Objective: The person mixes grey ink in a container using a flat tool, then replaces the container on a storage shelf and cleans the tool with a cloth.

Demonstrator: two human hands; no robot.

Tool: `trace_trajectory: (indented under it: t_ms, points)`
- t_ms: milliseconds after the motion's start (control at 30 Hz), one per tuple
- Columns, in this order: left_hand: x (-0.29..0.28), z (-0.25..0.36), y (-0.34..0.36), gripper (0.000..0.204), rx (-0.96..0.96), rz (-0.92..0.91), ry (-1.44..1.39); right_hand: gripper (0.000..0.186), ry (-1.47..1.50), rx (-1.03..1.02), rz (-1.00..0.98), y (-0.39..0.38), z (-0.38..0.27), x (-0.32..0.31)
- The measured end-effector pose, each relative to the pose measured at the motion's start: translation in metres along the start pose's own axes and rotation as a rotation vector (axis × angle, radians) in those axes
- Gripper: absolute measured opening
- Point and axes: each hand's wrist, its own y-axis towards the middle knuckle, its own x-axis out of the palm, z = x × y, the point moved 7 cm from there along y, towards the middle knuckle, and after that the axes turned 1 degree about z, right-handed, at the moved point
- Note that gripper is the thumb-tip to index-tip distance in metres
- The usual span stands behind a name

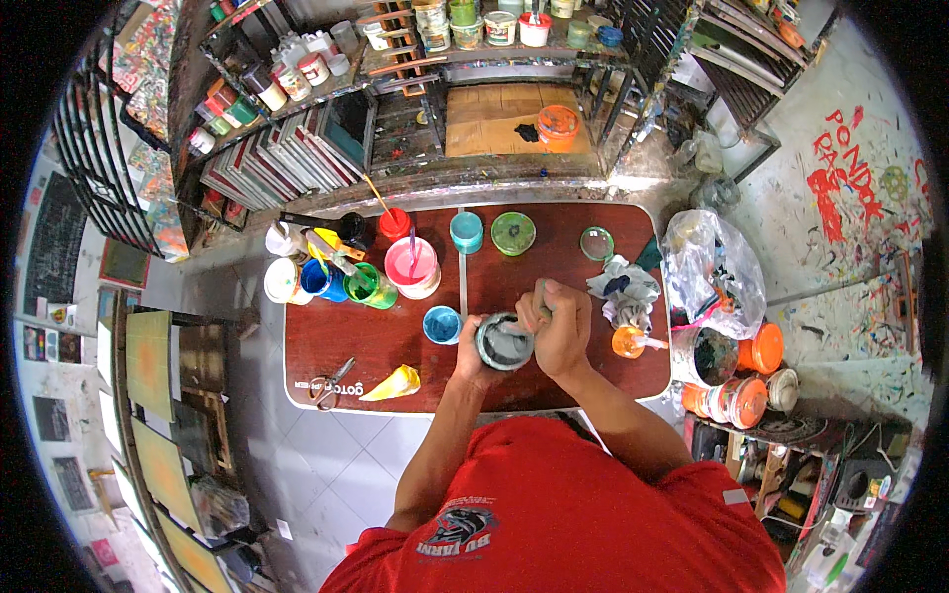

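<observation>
My left hand (473, 358) is wrapped round a jar of grey paint (502, 346) over the middle of the brown table (386, 336). Held above the jar's right rim, my right hand (561, 331) is closed on a thin greyish stick (543, 293), whose lower part is hard to make out. Just left of the jar stands a cup of blue paint (442, 324). A light blue pot (466, 232) and a green one (513, 233) stand farther back. To the right are crumpled rags (621, 296) and a small orange pot (627, 342).
Several paint pots and brushes (413, 269) crowd the table's left. Scissors (331, 383) and a yellow cone bag (393, 383) lie at its front. Beside it are a plastic bag (714, 267) and orange buckets (751, 395); shelves of paints (465, 35) stand behind.
</observation>
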Motion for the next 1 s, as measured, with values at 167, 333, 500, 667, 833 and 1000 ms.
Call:
trace_trajectory:
  t_ms: [167, 333, 500, 667, 833, 1000]
  points:
    - [-0.002, -0.007, 0.0, 0.048, -0.111, -0.217, -0.053, 0.039, 0.318, 0.32, -0.089, 0.024, 0.009, 0.007]
    - [0.004, -0.017, -0.007, 0.05, -0.162, -0.146, -0.162, 0.061, -0.401, -0.127, -0.2, 0.053, -0.03, -0.016]
    - [0.005, -0.007, -0.012, 0.056, -0.132, -0.088, -0.208, 0.072, 0.386, 0.406, -0.166, 0.019, -0.011, -0.112]
    - [0.015, 0.009, -0.001, 0.051, -0.11, -0.231, -0.21, 0.045, -0.879, 0.767, -0.185, -0.125, 0.132, -0.273]
    - [0.029, 0.021, 0.007, 0.046, -0.065, -0.201, -0.309, 0.064, -1.268, 0.532, 0.421, -0.184, 0.159, -0.332]
    - [0.059, 0.033, -0.011, 0.047, -0.014, -0.296, -0.25, 0.12, -1.306, 0.342, 0.888, -0.157, 0.172, -0.304]
